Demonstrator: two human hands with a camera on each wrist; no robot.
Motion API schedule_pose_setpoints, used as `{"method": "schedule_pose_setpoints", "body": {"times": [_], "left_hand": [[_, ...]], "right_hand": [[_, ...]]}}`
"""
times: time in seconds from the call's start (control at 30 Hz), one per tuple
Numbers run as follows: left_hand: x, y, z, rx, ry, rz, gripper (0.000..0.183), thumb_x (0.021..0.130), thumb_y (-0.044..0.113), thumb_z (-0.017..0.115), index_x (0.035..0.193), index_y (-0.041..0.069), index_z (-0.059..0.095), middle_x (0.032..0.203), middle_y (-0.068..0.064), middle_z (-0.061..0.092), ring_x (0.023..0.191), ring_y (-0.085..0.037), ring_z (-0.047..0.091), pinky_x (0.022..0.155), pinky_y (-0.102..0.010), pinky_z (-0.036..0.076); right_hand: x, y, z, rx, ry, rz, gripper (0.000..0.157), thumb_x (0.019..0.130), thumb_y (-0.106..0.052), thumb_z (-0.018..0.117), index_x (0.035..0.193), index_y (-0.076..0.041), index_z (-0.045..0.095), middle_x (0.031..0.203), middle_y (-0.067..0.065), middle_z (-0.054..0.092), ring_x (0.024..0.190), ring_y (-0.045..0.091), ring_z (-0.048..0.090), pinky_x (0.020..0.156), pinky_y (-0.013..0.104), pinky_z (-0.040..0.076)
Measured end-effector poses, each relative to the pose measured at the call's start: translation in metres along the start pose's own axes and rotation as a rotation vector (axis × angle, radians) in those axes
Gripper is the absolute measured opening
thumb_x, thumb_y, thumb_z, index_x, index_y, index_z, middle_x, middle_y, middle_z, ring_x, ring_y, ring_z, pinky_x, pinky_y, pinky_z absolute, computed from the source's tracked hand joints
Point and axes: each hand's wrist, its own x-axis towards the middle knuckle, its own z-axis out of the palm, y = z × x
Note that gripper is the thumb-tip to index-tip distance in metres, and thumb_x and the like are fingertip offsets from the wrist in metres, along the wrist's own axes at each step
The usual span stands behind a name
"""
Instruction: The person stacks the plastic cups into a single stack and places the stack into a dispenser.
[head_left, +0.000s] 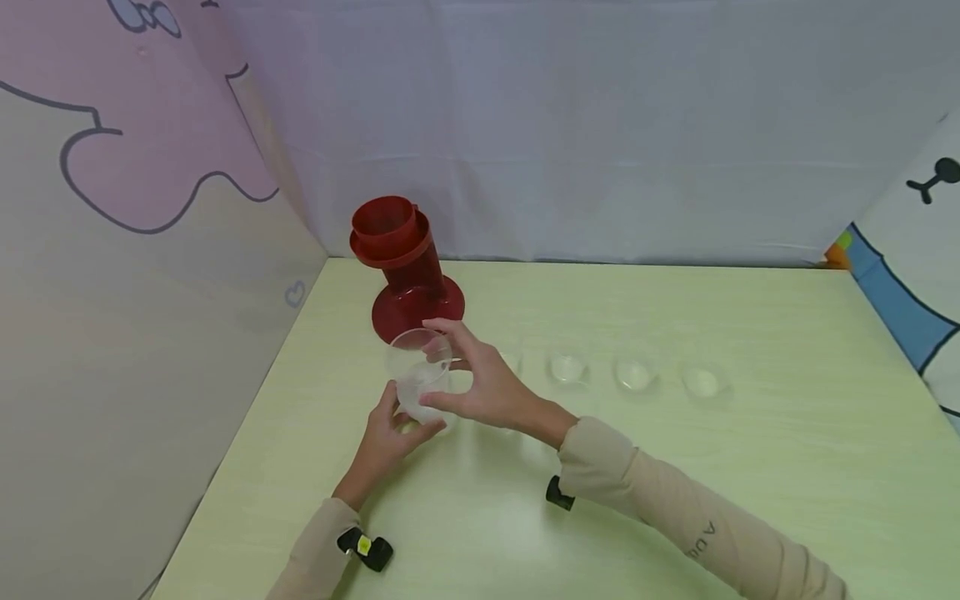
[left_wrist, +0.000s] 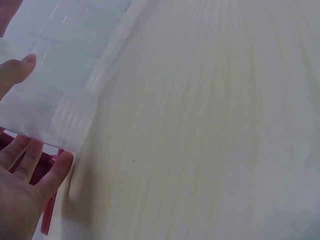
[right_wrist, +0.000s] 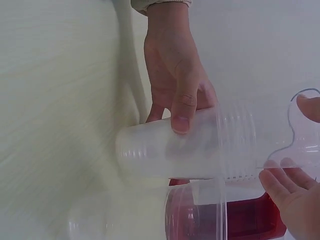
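Note:
A stack of nested clear plastic cups (head_left: 423, 375) is held tilted between both hands, left of the table's middle. My left hand (head_left: 384, 450) grips its lower part, thumb on one side and fingers on the other; the left wrist view shows the same hand (left_wrist: 25, 195) at the stacked cups (left_wrist: 60, 90). Over the upper part, thumb and fingers of my right hand (head_left: 483, 387) hold the cup at the rim end. In the right wrist view the left hand (right_wrist: 172, 65) is round the stack (right_wrist: 170, 147), while right fingers (right_wrist: 280, 185) are at its wide end.
Just behind the hands stands a red plastic stand (head_left: 412, 275) with a round base and cup-like top. Several clear cups, among them one cup (head_left: 567, 367) and another cup (head_left: 705, 382), stand in a row to the right. White cloth (head_left: 562, 133) hangs behind the table.

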Motion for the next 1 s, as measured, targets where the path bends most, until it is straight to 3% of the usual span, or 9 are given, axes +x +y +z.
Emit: {"method": "schedule_pose_setpoints", "body": {"times": [0.23, 0.6, 1.0], "left_hand": [[0.001, -0.001, 0.0, -0.042, -0.005, 0.035, 0.076, 0.078, 0.013, 0.078, 0.139, 0.011, 0.032, 0.137, -0.009, 0.044, 0.126, -0.026, 0.041, 0.101, -0.047, 0.04], [0.002, -0.004, 0.001, -0.051, 0.004, 0.049, 0.075, 0.078, 0.012, 0.079, 0.138, 0.01, 0.034, 0.135, -0.008, 0.045, 0.122, -0.023, 0.042, 0.098, -0.045, 0.043], [0.0, -0.003, 0.0, -0.052, 0.003, 0.045, 0.077, 0.079, 0.013, 0.078, 0.14, 0.011, 0.032, 0.137, -0.009, 0.044, 0.125, -0.025, 0.04, 0.101, -0.049, 0.039]], "right_hand": [[-0.004, 0.0, 0.002, -0.096, -0.012, 0.056, 0.073, 0.076, -0.016, 0.079, 0.136, -0.017, 0.038, 0.126, 0.001, 0.055, 0.116, 0.014, 0.052, 0.096, 0.031, 0.046], [-0.006, 0.004, 0.009, -0.125, -0.002, 0.044, 0.075, 0.077, -0.013, 0.076, 0.141, -0.017, 0.036, 0.128, 0.008, 0.054, 0.118, 0.017, 0.051, 0.099, 0.03, 0.043], [-0.009, 0.009, 0.015, -0.162, 0.025, 0.042, 0.076, 0.075, -0.008, 0.077, 0.14, -0.014, 0.038, 0.13, 0.005, 0.051, 0.12, 0.014, 0.048, 0.097, 0.029, 0.045]]}}
